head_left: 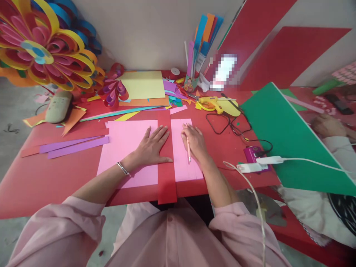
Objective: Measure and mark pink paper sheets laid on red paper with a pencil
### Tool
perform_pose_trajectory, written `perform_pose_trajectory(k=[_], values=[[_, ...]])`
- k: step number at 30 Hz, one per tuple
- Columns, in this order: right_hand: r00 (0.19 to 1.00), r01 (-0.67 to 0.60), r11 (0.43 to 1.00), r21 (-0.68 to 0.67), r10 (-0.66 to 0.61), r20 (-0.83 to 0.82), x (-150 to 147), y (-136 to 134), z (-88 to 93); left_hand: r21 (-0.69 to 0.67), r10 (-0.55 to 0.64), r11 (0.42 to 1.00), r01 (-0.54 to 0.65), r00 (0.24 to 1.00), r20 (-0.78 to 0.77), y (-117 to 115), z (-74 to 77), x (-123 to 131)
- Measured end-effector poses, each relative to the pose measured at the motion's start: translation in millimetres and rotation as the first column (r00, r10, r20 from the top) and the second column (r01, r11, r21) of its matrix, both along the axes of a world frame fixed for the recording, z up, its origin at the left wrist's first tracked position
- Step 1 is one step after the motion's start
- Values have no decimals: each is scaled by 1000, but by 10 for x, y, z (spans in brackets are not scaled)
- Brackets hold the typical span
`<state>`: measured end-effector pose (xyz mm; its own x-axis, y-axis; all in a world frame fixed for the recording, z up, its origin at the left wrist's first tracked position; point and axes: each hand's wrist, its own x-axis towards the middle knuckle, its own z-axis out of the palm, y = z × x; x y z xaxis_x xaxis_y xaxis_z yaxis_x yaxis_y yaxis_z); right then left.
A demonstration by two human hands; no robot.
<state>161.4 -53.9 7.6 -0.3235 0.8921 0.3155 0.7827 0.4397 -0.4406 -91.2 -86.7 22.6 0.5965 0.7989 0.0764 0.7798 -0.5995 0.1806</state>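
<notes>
A pink sheet of paper (pixel 128 148) lies on the red table in front of me, with a red paper strip (pixel 167 181) laid across it from top to bottom. My left hand (pixel 155 146) rests flat with spread fingers, partly on the pink sheet and partly on the strip. A bracelet (pixel 122 168) circles that wrist. Right of the strip, my right hand (pixel 194 141) is closed around a light pink pencil (pixel 188 148) over the pink sheet. The pencil's eraser end points toward me; its tip is hidden by the fingers.
Purple strips (pixel 78 146) lie at left. Behind are a yellow sheet (pixel 143 85), scissors, paper scraps and a yellow glue gun (pixel 211 104). A power strip (pixel 254 155) with white cables and a green board (pixel 294 144) are at right, beside another person's arm (pixel 335 144).
</notes>
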Motion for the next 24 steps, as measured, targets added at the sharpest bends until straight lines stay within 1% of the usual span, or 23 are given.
perform_pose_trajectory(k=[8,15,20,24], values=[[1000,2,1000,-1,-2,-23,-2,26,-26,-36,-51,998,50,998,-21,76,85,118],[999,-8,1000,-22,7,-44,-8,12,18,29,-47,999,46,998,29,39,16,152],[999,-4,1000,-7,4,-45,-7,21,-9,34,-55,998,54,998,27,32,35,137],[999,-13,1000,-7,12,-43,-2,30,-31,24,-35,999,35,999,19,40,37,139]])
